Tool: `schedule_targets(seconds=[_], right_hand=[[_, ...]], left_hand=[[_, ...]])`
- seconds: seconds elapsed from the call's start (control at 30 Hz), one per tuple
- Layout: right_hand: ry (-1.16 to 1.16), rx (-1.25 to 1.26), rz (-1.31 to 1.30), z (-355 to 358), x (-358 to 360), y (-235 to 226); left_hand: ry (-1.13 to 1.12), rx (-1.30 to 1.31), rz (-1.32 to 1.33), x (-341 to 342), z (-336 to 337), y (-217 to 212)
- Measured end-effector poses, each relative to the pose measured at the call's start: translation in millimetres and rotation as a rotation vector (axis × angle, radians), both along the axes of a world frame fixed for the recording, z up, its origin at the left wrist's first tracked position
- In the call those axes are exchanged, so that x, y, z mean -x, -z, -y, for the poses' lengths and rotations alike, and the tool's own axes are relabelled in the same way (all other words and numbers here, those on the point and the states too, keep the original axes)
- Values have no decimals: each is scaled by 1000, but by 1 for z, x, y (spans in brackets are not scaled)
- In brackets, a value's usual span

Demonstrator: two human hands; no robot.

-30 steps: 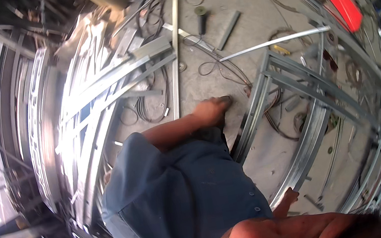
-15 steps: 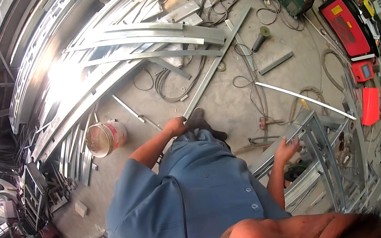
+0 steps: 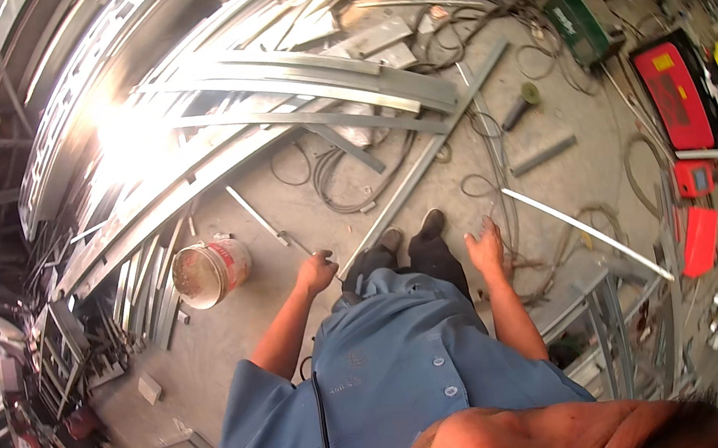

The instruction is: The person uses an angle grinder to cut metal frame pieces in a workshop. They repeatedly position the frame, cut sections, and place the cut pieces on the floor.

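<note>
My left hand (image 3: 318,272) is low on the left with its fingers curled. It is just left of the near end of a long metal channel (image 3: 424,156) that runs away across the floor. Whether anything small lies inside its fingers is hidden. My right hand (image 3: 485,247) is over the floor in front of my right side, fingers apart and holding nothing. The nearest things to it are a white strip (image 3: 584,234) and cables on the floor. My two shoes (image 3: 432,223) stand between the hands.
A pile of metal profiles (image 3: 262,98) covers the far left. A white bucket (image 3: 213,271) stands at left. An angle grinder-like tool (image 3: 518,107), a short bar (image 3: 543,155) and a green box (image 3: 580,24) lie ahead. At right are a red machine (image 3: 678,99) and a metal frame (image 3: 607,315).
My right hand has moved forward and left, away from the metal frame. My left hand has shifted left, off the channel's near end. My view has shifted, and both my feet now show.
</note>
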State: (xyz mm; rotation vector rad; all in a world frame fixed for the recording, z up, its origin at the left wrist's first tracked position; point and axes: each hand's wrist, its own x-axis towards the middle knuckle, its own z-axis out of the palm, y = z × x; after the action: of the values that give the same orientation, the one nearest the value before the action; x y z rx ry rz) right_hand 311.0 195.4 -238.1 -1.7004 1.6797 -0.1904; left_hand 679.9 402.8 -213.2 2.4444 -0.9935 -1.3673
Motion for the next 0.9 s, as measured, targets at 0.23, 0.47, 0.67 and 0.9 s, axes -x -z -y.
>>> schedule_targets(seconds=[0.23, 0.47, 0.67, 0.9], right_hand=[[-527, -89, -179, 155, -115, 72], [-930, 76, -420, 298, -221, 277], [-894, 179, -478, 356, -307, 341], [-763, 211, -479, 394, -321, 429]], left_hand=[[-507, -128, 74, 8, -79, 16], [-848, -441, -35, 132, -176, 20], [-1041, -622, -183, 214, -147, 12], [-992, -660, -128, 174, -113, 38]])
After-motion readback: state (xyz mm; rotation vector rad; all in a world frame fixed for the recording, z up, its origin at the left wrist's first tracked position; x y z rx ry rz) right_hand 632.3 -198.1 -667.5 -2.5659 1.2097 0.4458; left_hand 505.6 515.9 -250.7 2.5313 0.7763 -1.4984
